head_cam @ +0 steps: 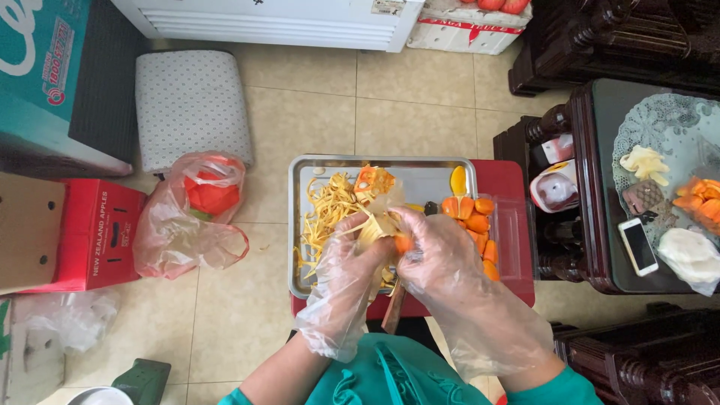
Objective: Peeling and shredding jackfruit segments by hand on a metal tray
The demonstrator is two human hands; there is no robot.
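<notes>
Your two hands meet over a shallow rectangular steel tray (420, 176) that rests on a low red plastic stool (510, 225). Both wear loose, clear disposable gloves. Your left hand (349, 259) is clenched around a clump of pale yellow fibrous fruit strands (375, 229). Your right hand (439, 259) pinches a small orange fruit pod (403, 243) that sits right where the two grips touch.

Just beyond your left grip, a loose heap of yellow strands (330, 206) covers much of the tray, with an orange-skinned fruit chunk (373, 180) at its far edge. Beyond and outward of your right grip, a cluster of cleaned orange pods (476, 221) lies along the tray's side. A slim brown wooden handle (393, 307), possibly a knife, pokes out below your hands toward your body; its blade end is hidden.

Outward of your left grip, on the tiled floor, sits a clear plastic bag of red and orange scraps (199, 210).

Risks, as a judgement: the baggy gloves could slip or snag on sticky strands, and the pod could drop. The handle near your lap could be knocked off the stool. The tray sits close to the stool's edge, so a hard pull might tip it.
</notes>
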